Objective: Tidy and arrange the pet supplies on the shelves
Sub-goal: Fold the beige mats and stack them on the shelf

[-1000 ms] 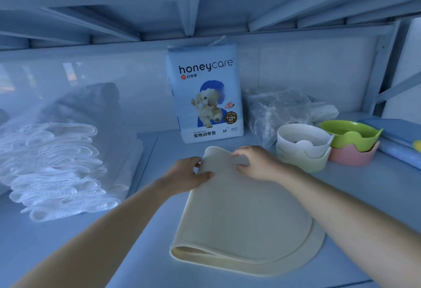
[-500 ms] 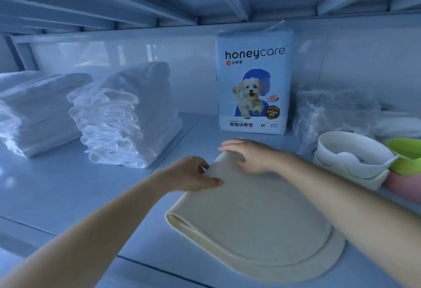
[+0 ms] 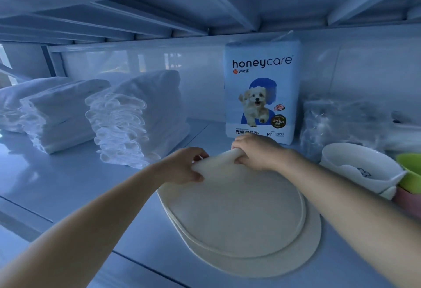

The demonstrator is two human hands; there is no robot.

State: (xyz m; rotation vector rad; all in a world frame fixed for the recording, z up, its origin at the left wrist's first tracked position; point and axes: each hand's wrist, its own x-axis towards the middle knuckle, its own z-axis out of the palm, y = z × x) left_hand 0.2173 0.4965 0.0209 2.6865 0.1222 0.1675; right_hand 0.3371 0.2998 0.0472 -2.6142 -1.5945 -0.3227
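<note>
Two hands are holding the mat [image 3: 239, 215] by its raised far edge, left hand [image 3: 185, 168] pinching it, right hand [image 3: 256, 152] curling round it, seemingly to fold it smaller for the shelf [image 3: 68, 185]

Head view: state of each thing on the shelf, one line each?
cream mat, folded double, far end raised.
left hand, grips the mat's far end.
right hand, grips it too.
honeycare pack, upright.
white pad stacks, folded, piled.
white bowl, upright, nested.
green bowl, upright, nested.
</note>
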